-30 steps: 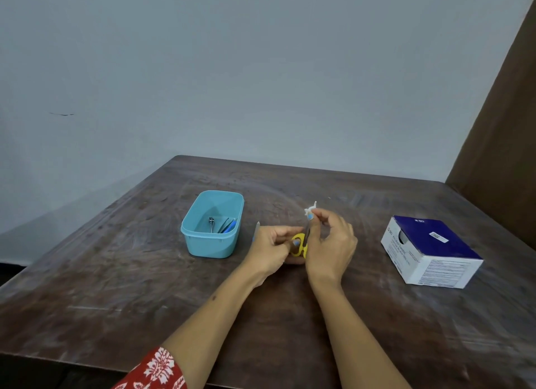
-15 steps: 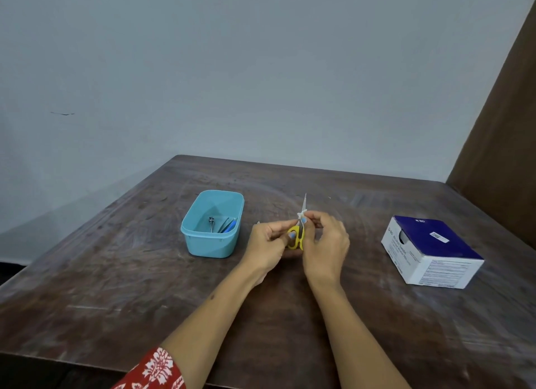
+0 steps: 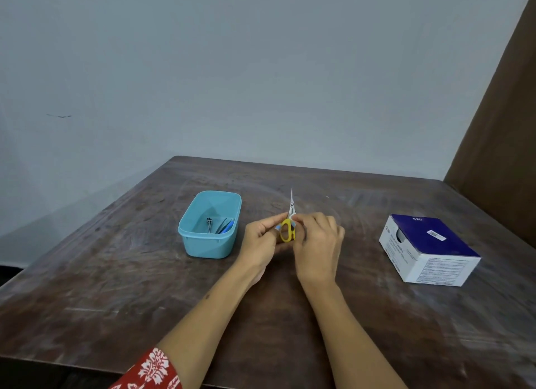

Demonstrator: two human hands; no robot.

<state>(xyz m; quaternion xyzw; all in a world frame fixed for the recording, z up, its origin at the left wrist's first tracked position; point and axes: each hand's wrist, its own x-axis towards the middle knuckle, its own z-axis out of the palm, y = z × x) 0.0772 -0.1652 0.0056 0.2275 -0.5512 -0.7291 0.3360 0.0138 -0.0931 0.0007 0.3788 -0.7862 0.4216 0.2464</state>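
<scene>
Small scissors (image 3: 287, 229) with yellow handles and thin silver blades stand upright between my hands at the table's middle, blade tips pointing away from me. My left hand (image 3: 259, 240) grips the yellow handle from the left. My right hand (image 3: 317, 243) pinches the scissors near the base of the blades, with a bit of white material under its fingertips. The far handle loop is hidden by my fingers.
A light blue plastic tub (image 3: 210, 225) sits left of my hands with a metal tool and blue items inside. A blue-and-white cardboard box (image 3: 427, 251) lies at the right. The worn wooden table (image 3: 116, 287) meets a grey wall; a brown panel stands far right.
The bare blades have emerged, sticking up past my fingers. The white material seen above the blades a second ago has come down to their base.
</scene>
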